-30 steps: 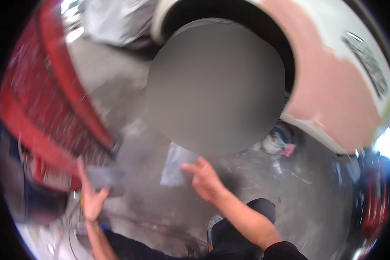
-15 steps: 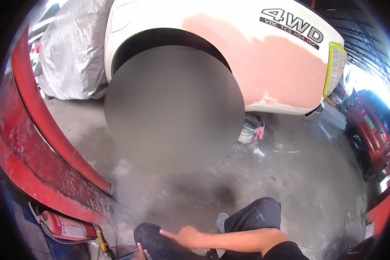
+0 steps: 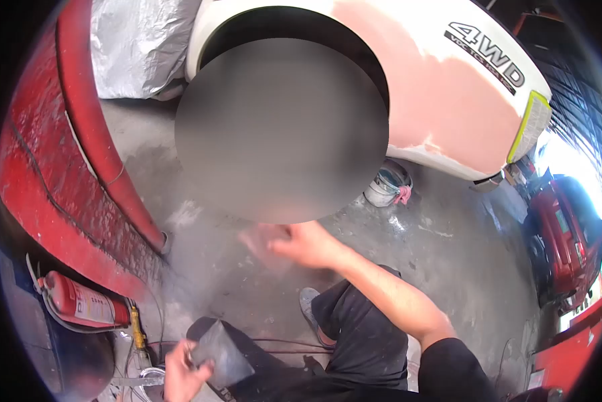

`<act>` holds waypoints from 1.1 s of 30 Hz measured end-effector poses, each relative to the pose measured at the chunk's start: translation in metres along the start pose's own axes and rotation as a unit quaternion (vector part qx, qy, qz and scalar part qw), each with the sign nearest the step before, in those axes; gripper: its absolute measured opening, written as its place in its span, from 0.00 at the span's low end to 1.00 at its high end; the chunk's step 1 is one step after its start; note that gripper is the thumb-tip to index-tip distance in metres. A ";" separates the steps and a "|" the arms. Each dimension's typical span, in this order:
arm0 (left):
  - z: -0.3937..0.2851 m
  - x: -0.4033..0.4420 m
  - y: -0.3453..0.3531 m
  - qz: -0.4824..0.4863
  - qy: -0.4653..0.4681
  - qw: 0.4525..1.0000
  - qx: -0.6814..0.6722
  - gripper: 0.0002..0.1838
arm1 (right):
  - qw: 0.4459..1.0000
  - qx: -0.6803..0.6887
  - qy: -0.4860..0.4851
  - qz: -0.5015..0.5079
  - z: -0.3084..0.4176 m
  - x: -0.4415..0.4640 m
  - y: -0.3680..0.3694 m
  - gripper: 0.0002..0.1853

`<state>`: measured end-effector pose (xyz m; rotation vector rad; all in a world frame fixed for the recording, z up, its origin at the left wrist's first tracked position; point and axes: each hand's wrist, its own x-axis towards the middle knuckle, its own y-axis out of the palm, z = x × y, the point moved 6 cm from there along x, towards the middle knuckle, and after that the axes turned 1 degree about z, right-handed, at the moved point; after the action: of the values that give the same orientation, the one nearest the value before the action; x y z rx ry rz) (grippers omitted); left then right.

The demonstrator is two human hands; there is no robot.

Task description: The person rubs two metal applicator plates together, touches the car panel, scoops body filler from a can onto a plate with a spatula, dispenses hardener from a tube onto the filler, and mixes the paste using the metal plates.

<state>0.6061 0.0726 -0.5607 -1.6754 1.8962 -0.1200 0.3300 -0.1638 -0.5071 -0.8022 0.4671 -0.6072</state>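
Note:
Low at the left, my left hand (image 3: 186, 375) is closed on the edge of a grey flat sheet (image 3: 222, 353), which lies over my dark trousers. Farther forward, my right hand (image 3: 301, 244) pinches a thin reddish-brown piece (image 3: 265, 244), blurred by motion, above the concrete floor (image 3: 441, 254). A round grey blur hides what is just beyond it. Behind the blur stands a white car body (image 3: 408, 40) with a pink patch (image 3: 441, 100) and a 4WD label.
A bucket (image 3: 386, 187) with a pink cloth stands below the car body. At left are a red metal post (image 3: 100, 120) and a fire extinguisher (image 3: 87, 301). A red car (image 3: 565, 234) is at right, a silver-covered object (image 3: 140, 47) at upper left.
My right hand has moved forward and up from my knee, and the reddish-brown piece now shows in it. My left hand has come further into view with the grey sheet. The view has shifted.

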 end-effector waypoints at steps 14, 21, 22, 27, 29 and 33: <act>0.003 0.206 0.018 -0.073 0.130 0.682 -0.716 0.27 | 0.864 0.493 -0.090 -0.047 0.064 0.005 -0.050 0.38; 0.044 0.226 0.060 0.122 0.043 0.707 -0.695 0.37 | 0.915 0.369 -0.004 0.163 0.142 -0.024 -0.064 0.16; 0.032 0.227 0.060 0.102 0.056 0.700 -0.705 0.37 | 0.918 0.381 -0.021 0.105 0.142 -0.029 -0.066 0.11; 0.011 0.228 0.047 0.059 0.090 0.578 -0.809 0.34 | 0.912 0.396 -0.026 -0.102 0.123 -0.031 -0.073 0.31; 0.003 0.228 0.034 -0.038 0.115 0.651 -0.749 0.34 | 0.837 0.529 -0.036 -0.134 0.081 -0.020 -0.081 0.34; -0.002 0.226 0.036 -0.073 0.137 0.672 -0.724 0.32 | 0.695 0.668 0.164 -0.211 -0.048 0.008 -0.037 0.35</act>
<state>0.5681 -0.1303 -0.6586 -2.8442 2.1043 1.5681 0.2947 -0.2141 -0.5092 0.6638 0.0448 -1.2908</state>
